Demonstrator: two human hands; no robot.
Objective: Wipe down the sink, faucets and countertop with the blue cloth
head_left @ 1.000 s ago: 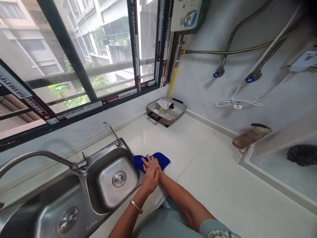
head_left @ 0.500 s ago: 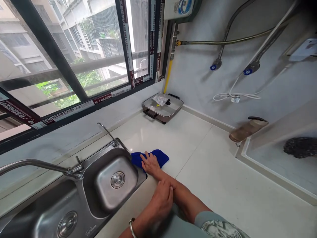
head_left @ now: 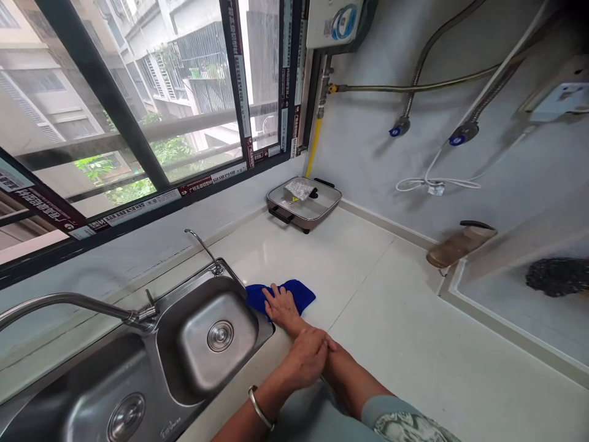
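My right hand [head_left: 281, 305] lies with its fingers spread on a blue cloth [head_left: 301, 296], pressing it against the white countertop [head_left: 391, 325] beside the sink's right corner. The cloth is bunched and reaches the sink edge. My left hand [head_left: 310, 356], with a silver bangle [head_left: 260, 408] on its wrist, is wrapped round my right forearm [head_left: 350, 368] just above the wrist. Part of its fingers is hidden behind the forearm.
A double steel sink [head_left: 168, 362] with a large faucet [head_left: 69, 301] and a slim tap [head_left: 201, 245] is at the left. An electric pan [head_left: 306, 205] stands in the back corner. A brown jug-like object [head_left: 455, 245] is at the right wall.
My left hand has shifted slightly up and right along my right forearm. My right hand stays on the cloth, and the camera view has moved a little.
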